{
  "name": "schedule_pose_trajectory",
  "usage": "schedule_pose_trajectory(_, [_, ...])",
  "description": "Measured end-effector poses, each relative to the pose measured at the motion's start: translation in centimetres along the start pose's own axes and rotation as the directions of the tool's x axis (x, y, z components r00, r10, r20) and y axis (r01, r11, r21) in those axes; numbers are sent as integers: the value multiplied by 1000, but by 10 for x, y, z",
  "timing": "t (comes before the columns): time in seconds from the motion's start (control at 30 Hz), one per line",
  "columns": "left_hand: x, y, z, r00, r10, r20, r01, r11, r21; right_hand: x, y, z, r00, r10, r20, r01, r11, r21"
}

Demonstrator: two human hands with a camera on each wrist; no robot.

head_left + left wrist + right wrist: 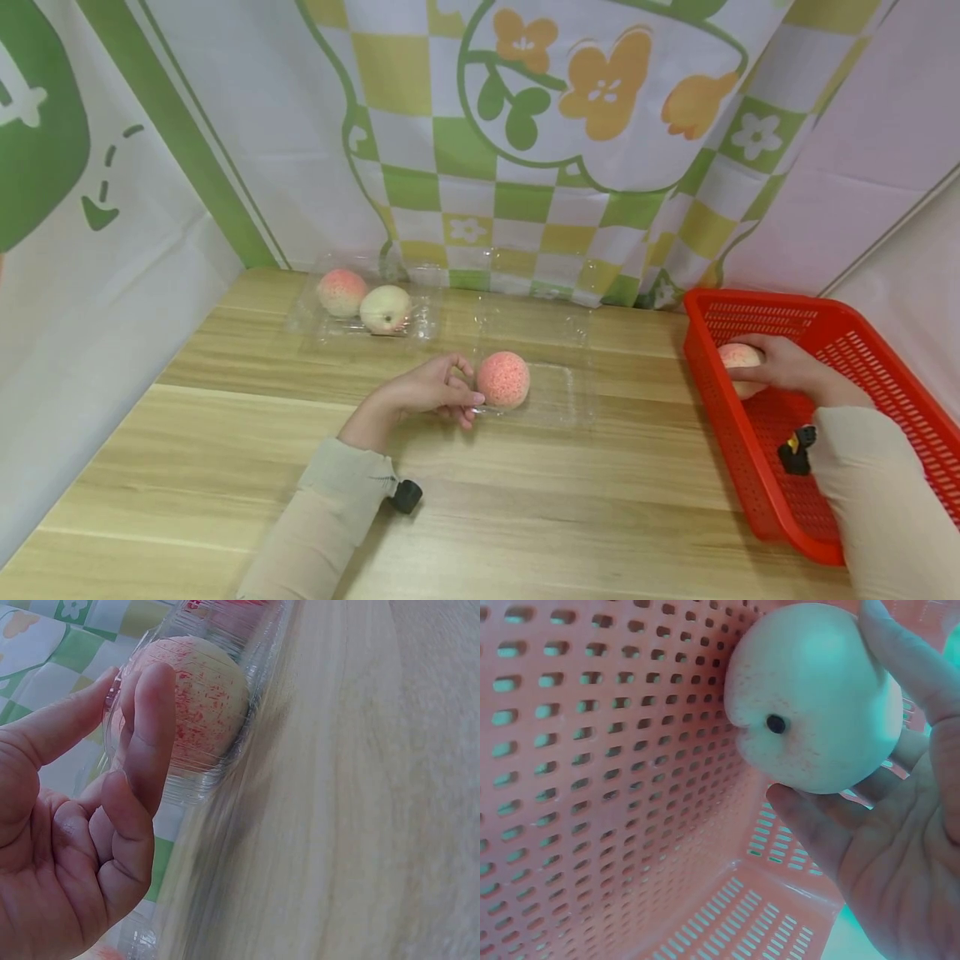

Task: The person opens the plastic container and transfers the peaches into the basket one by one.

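Note:
My left hand [427, 390] pinches the near-left edge of an open clear plastic clamshell box [558, 396] between thumb and fingers. Inside that box, at its left end, sits one pink speckled peach [504, 380], close to the fingertips; the left wrist view shows it through the plastic wall. Over at the right, my right hand [795, 371] reaches into a red basket [723, 433] and grips a pale peach [817, 697] with thumb and fingers spread round it. This peach is near the basket's perforated side wall, with its dark stem hole facing the wrist camera.
Behind the left hand stands another clear plastic box [427, 321] holding a pink peach [342, 292] and a pale peach [386, 309]. A checked curtain [465, 150] hangs along the back of the wooden table [570, 508]. White cloth [127, 325] borders the left side.

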State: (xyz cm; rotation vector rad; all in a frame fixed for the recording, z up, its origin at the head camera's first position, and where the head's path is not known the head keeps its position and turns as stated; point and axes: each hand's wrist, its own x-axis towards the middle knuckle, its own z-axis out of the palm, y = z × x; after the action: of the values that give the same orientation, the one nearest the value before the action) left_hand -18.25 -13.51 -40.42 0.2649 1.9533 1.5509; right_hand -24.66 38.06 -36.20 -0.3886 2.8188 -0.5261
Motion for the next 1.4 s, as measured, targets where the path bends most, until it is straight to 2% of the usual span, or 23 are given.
schedule_pose_trajectory(0.43, [-1,0,0,1000,9,2,-9,1000,-19,-3,-9,-14,999,-22,-43,22,1000,1])
schedule_pose_trajectory(0.57, [-1,-1,0,1000,11,5,-11,1000,-11,-3,-16,-22,999,-12,-49,13,1000,17])
schedule_pose_trajectory(0.83, [0,-1,0,1000,7,5,-7,1000,-8,-6,-35,-41,996,-6,-94,3,999,-33])
schedule_pose_trajectory(1.0, [0,-3,-1,1000,8,2,-8,1000,-3,-7,-56,-56,989,-9,-147,11,1000,14])
schedule_pose_trajectory(1.2, [0,-3,-1,1000,6,-2,-6,1000,-7,-8,-94,-71,985,-20,-173,35,996,81])
schedule_pose_trajectory(1.4, [1,-2,1,1000,16,9,-16,1000,-4,-13,-137,-78,978,-48,-202,63,996,70])
